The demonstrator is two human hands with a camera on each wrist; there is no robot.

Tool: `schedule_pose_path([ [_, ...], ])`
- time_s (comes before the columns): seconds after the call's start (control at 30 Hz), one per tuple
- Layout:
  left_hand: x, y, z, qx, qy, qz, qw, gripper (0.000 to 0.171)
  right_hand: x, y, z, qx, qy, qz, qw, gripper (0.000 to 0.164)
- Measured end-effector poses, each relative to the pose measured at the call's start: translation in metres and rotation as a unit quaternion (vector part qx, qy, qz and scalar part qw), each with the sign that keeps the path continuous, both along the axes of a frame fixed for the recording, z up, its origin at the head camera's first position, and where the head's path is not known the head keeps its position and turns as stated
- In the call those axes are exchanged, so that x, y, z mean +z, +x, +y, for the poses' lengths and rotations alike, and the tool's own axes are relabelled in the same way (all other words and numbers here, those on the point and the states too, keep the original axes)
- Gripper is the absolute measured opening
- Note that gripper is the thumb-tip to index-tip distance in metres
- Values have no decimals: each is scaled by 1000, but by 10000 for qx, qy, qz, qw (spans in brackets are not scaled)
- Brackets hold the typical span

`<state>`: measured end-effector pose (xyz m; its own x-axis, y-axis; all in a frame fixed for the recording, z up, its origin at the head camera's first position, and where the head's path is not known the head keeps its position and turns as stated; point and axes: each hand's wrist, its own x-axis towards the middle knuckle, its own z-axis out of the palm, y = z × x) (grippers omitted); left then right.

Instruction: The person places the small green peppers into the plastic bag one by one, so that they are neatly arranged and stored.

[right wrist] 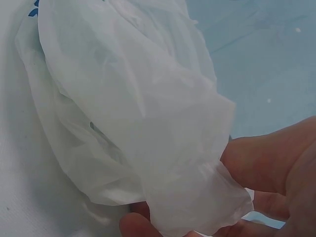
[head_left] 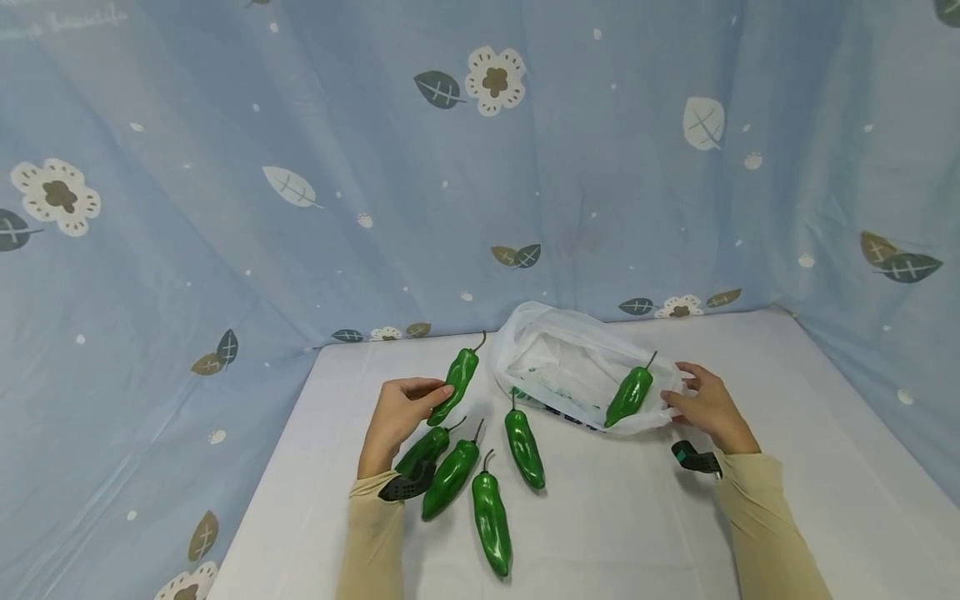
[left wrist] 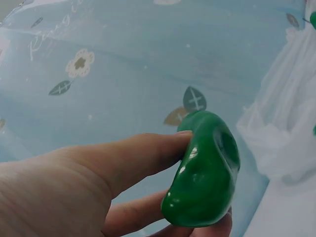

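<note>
My left hand (head_left: 401, 417) pinches a green chili pepper (head_left: 456, 385) between thumb and fingers, stem pointing up and away, raised over the left part of the table. In the left wrist view, the same glossy pepper (left wrist: 205, 170) appears end-on. At the right, my right hand (head_left: 705, 408) grips the edge of a thin white plastic bag (head_left: 551, 321). Thumb and fingers hold a fold of the bag (right wrist: 187, 148) in the right wrist view. Another green pepper (head_left: 630, 396) lies in the bag's mouth, near the right hand.
Several peppers lie on the white table (head_left: 600, 533) between the arms: one (head_left: 525, 448) near the bag, one (head_left: 491, 523) closer in front, one (head_left: 452, 479) beside it, and one (head_left: 427, 450) partly hidden by the left wrist. A patterned blue curtain (head_left: 420, 183) hangs behind.
</note>
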<state>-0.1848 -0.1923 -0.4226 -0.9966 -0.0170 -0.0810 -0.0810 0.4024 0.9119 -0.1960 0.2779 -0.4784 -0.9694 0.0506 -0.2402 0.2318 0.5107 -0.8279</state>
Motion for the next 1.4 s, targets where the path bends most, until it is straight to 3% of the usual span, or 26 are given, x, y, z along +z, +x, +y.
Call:
schedule_pose_path([
  [0.37, 10, -6, 28, -172, 203, 158, 9995, 31, -4, -1, 1, -14, 43, 16, 10000, 79],
  [1.03, 9, -21, 69, -614, 219, 313, 9974, 33, -3, -1, -1, -49, -3, 49, 10000, 79],
  [1.2, 10, -25, 81, -617, 356, 255, 9971, 33, -2, -1, -1, -74, 24, 13, 10000, 79],
  [1.4, 10, -28, 95, -841, 460, 365, 9947, 32, -3, 0, -1, -65, -4, -2, 10000, 79],
])
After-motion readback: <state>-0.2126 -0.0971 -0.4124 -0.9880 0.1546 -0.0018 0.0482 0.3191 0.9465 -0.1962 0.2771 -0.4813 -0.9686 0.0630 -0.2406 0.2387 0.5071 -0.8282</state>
